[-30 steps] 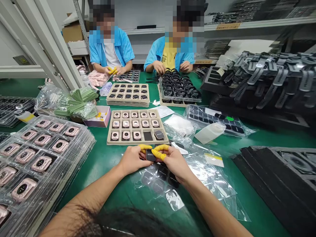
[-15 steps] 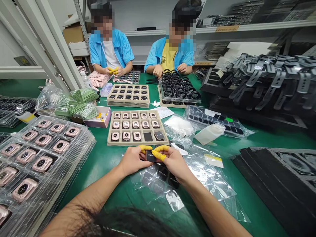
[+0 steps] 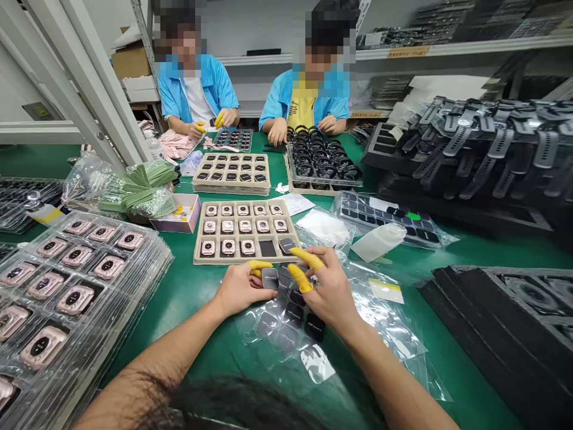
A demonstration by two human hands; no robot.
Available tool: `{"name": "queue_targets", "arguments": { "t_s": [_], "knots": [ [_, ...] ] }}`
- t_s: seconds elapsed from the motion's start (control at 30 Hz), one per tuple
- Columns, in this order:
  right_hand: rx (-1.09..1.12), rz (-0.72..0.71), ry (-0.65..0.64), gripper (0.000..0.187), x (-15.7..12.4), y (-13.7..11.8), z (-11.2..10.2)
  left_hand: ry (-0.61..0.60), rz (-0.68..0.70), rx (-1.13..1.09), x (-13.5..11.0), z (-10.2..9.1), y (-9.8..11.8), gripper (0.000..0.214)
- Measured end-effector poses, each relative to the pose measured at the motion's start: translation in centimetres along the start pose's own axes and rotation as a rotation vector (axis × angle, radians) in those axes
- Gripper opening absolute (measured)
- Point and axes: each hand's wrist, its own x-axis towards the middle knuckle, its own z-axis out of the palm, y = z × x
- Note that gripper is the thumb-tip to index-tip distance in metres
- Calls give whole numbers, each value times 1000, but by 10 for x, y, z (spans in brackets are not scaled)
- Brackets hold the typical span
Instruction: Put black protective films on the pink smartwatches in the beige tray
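My left hand [image 3: 239, 289] grips a square smartwatch body [image 3: 270, 278] between thumb and fingers; its dark face bears white lettering. My right hand [image 3: 329, 286] is apart from it, thumb and forefinger spread, both in yellow finger cots. Its forefinger tip is close to another dark-faced watch body [image 3: 287, 245] lying at the right of the beige tray's [image 3: 244, 261] front row; whether they touch I cannot tell. Pink watch bodies fill most other pockets there, and one front pocket [image 3: 267, 248] is vacant. Below my hands lies a clear sheet with dark square films [image 3: 294, 315].
Stacked clear trays [image 3: 147, 263] of pink watch bodies stand at left, black foam trays [image 3: 470, 334] at right. A white bottle [image 3: 378, 242] lies beyond the plastic bags [image 3: 385, 316]. Green straps [image 3: 150, 179] pile up left of centre. Two co-workers in blue jackets [image 3: 219, 86] sit opposite.
My right hand has let go of the watch body and moved up and right, its fingers spreading. The watch body stays in my left hand, its face now turned more toward me.
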Motion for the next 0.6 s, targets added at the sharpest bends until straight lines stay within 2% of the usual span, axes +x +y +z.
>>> {"name": "queue_targets", "arguments": {
  "t_s": [0.07, 0.13, 0.2, 0.3, 0.37, 0.43, 0.5, 0.6],
  "knots": [
    [-80, -274, -180, 43, 0, 0, -2, 8, -17, -76, 1, -1, 0, 55],
    [-200, -416, -355, 48, 0, -1, -1, 20, -21, -138, 1, -2, 0, 53],
    [-329, -387, -397, 51, -1, -1, 2, 29, -29, -172, 1, -2, 0, 53],
    [-432, -272, -309, 53, -4, -1, 5, 35, -50, -175, 1, -1, 0, 54],
    [-407, -296, -307, 57, -5, -2, 6, 30, -43, -171, 1, -1, 1, 53],
    [-358, -351, -361, 59, -5, -2, 7, 34, -23, -179, 1, -1, 2, 53],
    [-345, -347, -382, 54, -4, 0, 6, 40, -20, -201, 1, -1, 2, 53],
    [-368, -215, -254, 43, -2, 5, 4, 31, -49, -220, 2, -1, 2, 55]
  ]
}}
